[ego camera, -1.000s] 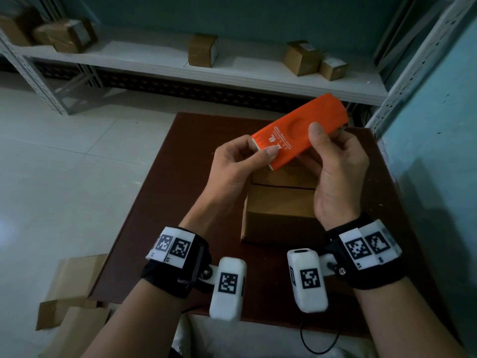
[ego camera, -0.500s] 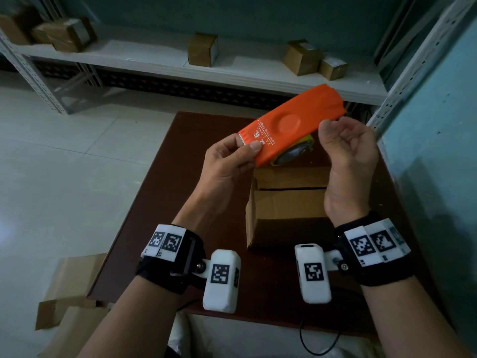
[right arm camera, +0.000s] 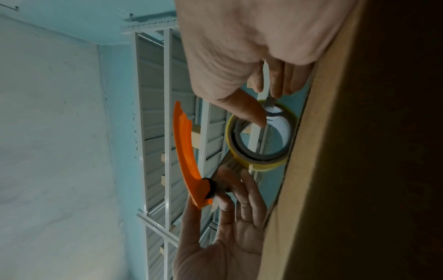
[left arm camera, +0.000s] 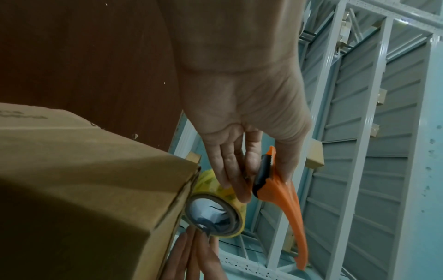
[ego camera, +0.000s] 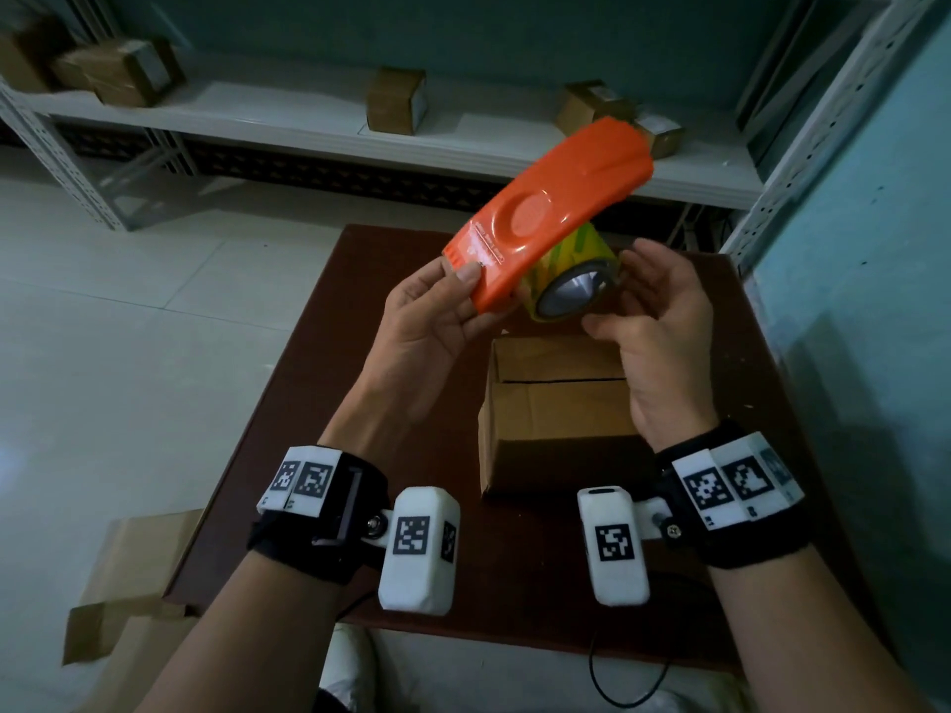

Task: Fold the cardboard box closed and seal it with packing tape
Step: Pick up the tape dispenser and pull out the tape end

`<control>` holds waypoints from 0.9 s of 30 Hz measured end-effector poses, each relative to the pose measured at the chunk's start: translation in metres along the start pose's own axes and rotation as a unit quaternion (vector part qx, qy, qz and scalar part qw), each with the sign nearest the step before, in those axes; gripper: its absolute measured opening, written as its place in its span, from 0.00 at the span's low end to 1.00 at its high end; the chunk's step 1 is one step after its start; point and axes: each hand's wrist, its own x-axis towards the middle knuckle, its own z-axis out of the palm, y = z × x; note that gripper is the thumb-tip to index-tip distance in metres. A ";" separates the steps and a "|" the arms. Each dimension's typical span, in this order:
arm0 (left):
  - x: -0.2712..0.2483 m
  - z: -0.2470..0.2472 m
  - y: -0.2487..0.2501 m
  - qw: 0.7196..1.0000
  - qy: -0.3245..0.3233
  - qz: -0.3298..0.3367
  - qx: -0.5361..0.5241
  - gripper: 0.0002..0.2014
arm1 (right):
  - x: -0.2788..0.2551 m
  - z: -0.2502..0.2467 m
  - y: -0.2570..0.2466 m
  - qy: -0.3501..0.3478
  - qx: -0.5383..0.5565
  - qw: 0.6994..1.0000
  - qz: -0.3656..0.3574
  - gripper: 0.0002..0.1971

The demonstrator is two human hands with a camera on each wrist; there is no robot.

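An orange tape dispenser [ego camera: 545, 213] with a yellow tape roll [ego camera: 571, 280] is held up over the brown cardboard box [ego camera: 556, 409], which stands on the dark table [ego camera: 309, 403] with its top flaps folded down. My left hand [ego camera: 463, 280] pinches the dispenser's near end, thumb on top. My right hand [ego camera: 625, 295] is cupped round the roll's right side, its relaxed fingers touching the roll. In the left wrist view my left hand [left arm camera: 239, 170] holds the dispenser [left arm camera: 285, 204] above the roll [left arm camera: 215, 214]. The right wrist view shows my thumb over the roll [right arm camera: 258, 161].
A white shelf [ego camera: 309, 120] behind the table carries several small cardboard boxes. A metal rack upright [ego camera: 823, 120] and a teal wall [ego camera: 875, 301] close off the right side. Flattened cardboard [ego camera: 134, 568] lies on the floor at the left. A black cable [ego camera: 628, 681] hangs at the table's near edge.
The dispenser has been tilted up, so the tape roll under it now shows. My right hand let go of the dispenser's top and moved down beside the roll.
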 end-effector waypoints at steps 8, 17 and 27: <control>-0.005 -0.005 0.002 0.992 -0.103 -0.022 -0.069 0.27 | 0.006 0.003 0.005 -0.035 0.001 0.999 -0.022 0.31; -0.008 -0.021 0.014 0.987 -0.119 -0.093 0.053 0.21 | 0.004 0.001 0.004 0.007 0.082 0.994 -0.074 0.10; -0.007 -0.033 0.017 0.963 -0.166 -0.190 0.093 0.21 | 0.008 -0.003 0.010 0.008 0.100 0.991 -0.089 0.18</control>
